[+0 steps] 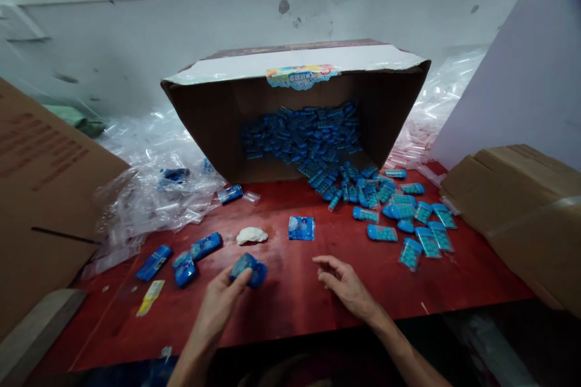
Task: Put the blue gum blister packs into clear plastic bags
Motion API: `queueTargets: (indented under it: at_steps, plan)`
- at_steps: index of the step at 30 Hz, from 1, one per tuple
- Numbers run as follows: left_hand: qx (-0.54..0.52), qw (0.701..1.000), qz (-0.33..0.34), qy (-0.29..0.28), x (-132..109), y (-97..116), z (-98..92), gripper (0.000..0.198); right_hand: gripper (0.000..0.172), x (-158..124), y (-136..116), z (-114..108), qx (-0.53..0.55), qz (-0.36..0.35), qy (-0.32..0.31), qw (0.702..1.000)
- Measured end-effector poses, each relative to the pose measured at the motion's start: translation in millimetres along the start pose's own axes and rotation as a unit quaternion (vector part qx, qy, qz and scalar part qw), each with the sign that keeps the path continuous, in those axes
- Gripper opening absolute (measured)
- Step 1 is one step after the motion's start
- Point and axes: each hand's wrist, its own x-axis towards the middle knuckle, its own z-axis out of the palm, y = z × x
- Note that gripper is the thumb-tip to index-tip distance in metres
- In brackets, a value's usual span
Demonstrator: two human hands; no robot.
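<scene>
My left hand pinches a small blue packet on the red table, fingers closed round its near side. My right hand hovers just right of it, fingers loosely curled and apart, holding nothing. A flat blue sachet and a crumpled white wad lie just beyond the hands. To the left lie blue packets. A heap of blue pill-shaped packs spills from a tipped cardboard box at the back.
Clear plastic wrappers pile at the left and behind the box. A big cardboard sheet stands on the left, a taped carton on the right. A yellow slip lies near the front edge.
</scene>
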Motion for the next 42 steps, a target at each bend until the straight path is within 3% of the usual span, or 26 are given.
queueTargets:
  at_steps: [1, 3, 5, 9, 12, 15, 22, 35, 39, 42]
  plan:
    - [0.075, 0.994, 0.027, 0.072, 3, 0, -13.6, 0.035, 0.028, 2, 1, -2, -0.012, 0.000, 0.016, 1.000]
    - [0.204, 0.954, 0.104, 0.196, 7, 2, -27.7, 0.039, 0.027, 7, 2, -5, -0.028, 0.002, 0.041, 0.999]
    - [0.257, 0.918, 0.191, 0.233, 14, 5, -19.4, 0.035, 0.026, 10, 2, -6, -0.037, 0.003, 0.050, 0.998]
    - [0.228, 0.922, 0.293, 0.106, 47, 15, 43.9, 0.021, 0.027, 9, 0, 0, -0.056, 0.001, 0.043, 0.998]
    - [0.296, 0.910, 0.287, 0.049, 79, 20, 88.9, 0.024, 0.026, 3, 0, 2, -0.070, 0.003, 0.039, 0.997]
    - [0.348, 0.902, 0.253, 0.026, 98, 17, 109.4, 0.024, 0.026, -5, 3, -2, -0.075, 0.013, 0.043, 0.996]
    - [0.365, 0.890, 0.262, 0.078, 98, 0, 117.9, 0.022, 0.026, -12, 12, -7, -0.048, 0.038, 0.030, 0.998]
    - [0.383, 0.882, 0.272, 0.046, 100, 15, 120.3, 0.017, 0.027, -21, 13, -1, -0.041, 0.044, 0.017, 0.998]
    - [0.378, 0.881, 0.282, 0.026, 94, 17, 112.8, 0.036, 0.026, -12, 6, -6, -0.061, 0.013, 0.026, 0.998]
    - [0.364, 0.871, 0.324, 0.061, 84, 17, 105.8, 0.051, 0.024, 2, -8, -10, -0.091, -0.048, 0.055, 0.993]
